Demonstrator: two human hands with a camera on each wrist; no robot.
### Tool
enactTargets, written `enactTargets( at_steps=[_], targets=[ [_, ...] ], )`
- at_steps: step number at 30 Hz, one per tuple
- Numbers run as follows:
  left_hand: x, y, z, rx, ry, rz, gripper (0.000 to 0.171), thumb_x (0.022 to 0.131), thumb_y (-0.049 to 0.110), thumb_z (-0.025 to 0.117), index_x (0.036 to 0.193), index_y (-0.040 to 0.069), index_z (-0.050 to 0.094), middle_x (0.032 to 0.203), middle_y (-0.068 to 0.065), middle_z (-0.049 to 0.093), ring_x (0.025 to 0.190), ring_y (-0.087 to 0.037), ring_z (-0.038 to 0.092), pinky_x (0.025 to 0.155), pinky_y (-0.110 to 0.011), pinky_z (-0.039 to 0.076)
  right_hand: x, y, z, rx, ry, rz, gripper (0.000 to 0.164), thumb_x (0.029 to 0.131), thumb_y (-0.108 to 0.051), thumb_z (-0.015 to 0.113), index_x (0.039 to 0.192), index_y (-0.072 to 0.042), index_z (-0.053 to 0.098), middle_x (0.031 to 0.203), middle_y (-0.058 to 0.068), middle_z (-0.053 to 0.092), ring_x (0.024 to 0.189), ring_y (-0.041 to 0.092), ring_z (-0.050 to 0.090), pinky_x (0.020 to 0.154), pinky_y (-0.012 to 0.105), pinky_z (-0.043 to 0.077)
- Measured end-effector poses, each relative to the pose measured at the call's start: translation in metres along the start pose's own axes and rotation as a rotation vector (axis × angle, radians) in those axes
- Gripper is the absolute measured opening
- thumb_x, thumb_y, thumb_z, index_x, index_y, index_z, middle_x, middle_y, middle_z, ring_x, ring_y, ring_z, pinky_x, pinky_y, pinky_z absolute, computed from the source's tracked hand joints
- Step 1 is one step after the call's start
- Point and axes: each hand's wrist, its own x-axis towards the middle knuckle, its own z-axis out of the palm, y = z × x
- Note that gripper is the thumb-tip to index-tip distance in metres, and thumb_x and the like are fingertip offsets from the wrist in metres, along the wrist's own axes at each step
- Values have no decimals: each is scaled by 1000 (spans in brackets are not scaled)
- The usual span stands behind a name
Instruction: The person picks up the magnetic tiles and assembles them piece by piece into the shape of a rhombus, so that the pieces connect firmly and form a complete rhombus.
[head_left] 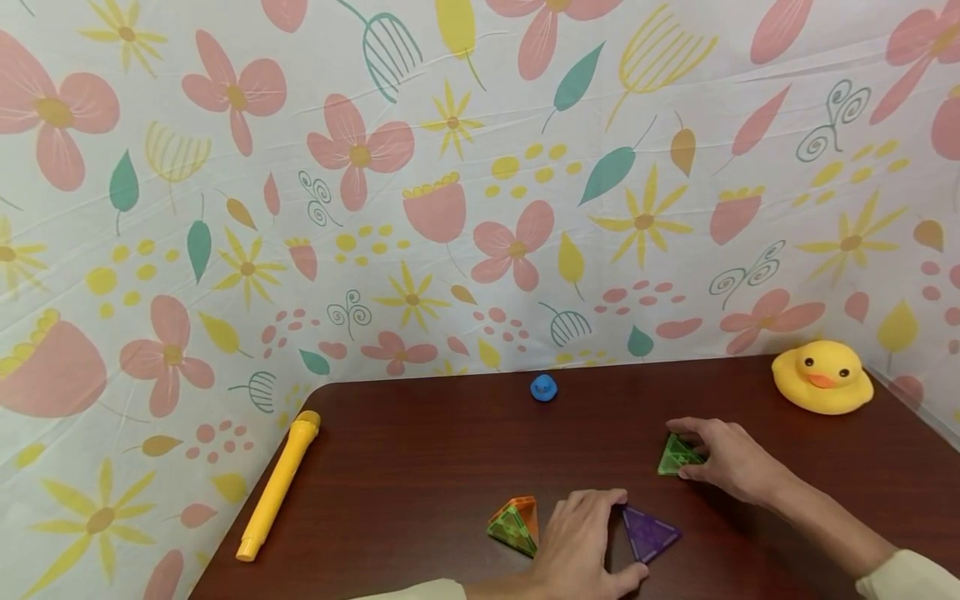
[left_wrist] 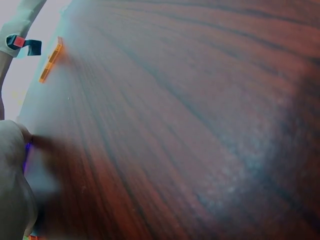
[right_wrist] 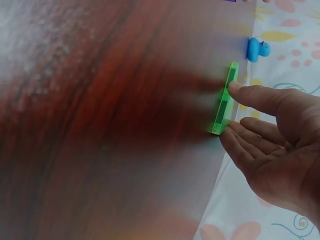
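Pinching, your right hand [head_left: 729, 460]: one green triangular tile [head_left: 676, 456], thumb opposite fingers, on or just over the bench [head_left: 420, 450]. Your left hand [head_left: 579, 540]: partly spread, thumb and index gripping the purple tile [head_left: 649, 534] at two corners, beside the green-and-orange piece [head_left: 512, 528]. Advised: light edge grips, neighbouring piece unbumped.

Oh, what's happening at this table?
Someone is handling colourful triangular pieces on a dark table. The left hand holds a purple triangle at its corners; the right hand grips a green triangle. Left of the left hand sits a green-and-orange cluster. A blue duck and yellow duck stand farther back, untouched.
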Motion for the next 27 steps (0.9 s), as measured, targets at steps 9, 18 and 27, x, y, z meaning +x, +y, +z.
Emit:
enactTargets(
  at_steps=[9, 18, 27],
  targets=[
    [1, 0, -2, 9, -10, -13, 70, 97, 52, 74, 155, 20, 48, 145, 11, 58, 131, -7, 54, 97, -24, 49, 2, -1, -3, 0, -22, 3, 61, 79, -4, 93, 131, 12, 65, 126, 31, 67, 102, 39, 71, 82, 52, 61],
    [-1, 2, -6, -53, -47, -37, 72, 97, 48, 77, 156, 19, 46, 150, 7, 55, 137, -9, 52, 100, -29, 51, -1, 1, 0, 6, 29, -42, 62, 74, -6, 96, 126, 10, 67, 120, 24, 71, 102, 35, 70, 83, 51, 61],
    [-12, 5, -14, -91, -27, 51, 71, 100, 46, 74, 158, 18, 43, 156, 7, 50, 141, -12, 49, 100, -34, 53, -4, 7, 2, 69, 57, -52, 63, 75, -6, 97, 127, 8, 66, 121, 21, 67, 102, 33, 69, 81, 45, 61]
  ],
)
